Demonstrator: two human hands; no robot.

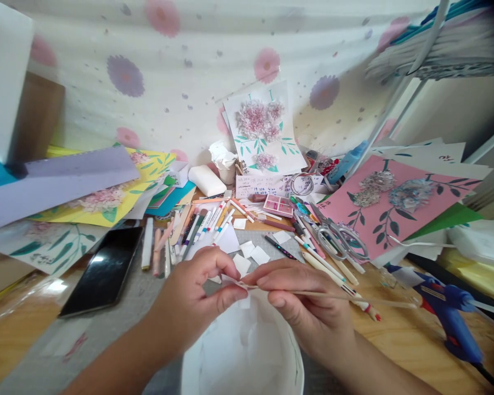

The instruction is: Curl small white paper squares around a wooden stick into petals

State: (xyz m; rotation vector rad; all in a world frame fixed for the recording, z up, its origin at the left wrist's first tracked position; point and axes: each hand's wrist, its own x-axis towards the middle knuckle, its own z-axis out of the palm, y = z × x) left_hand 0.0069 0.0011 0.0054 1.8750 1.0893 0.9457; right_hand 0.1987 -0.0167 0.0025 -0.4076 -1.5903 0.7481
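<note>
My left hand (208,285) pinches a small piece of white paper (229,280) between thumb and fingers. In my right hand (308,299) is a thin wooden stick (348,297), pointing left, its tip meeting the paper between my fingertips. Exactly how the paper sits on the tip is hidden. Both hands are over a white tub (247,356), which holds pale scraps hard to make out. Several white paper squares (260,255) lie just beyond my fingers.
A black phone (102,271) lies at left, paper flower pictures (107,197) behind it. Markers (216,219), scissors (333,236) and a blue glue gun (444,312) spread across the table. A flower picture (265,126) stands against the patterned curtain (206,71).
</note>
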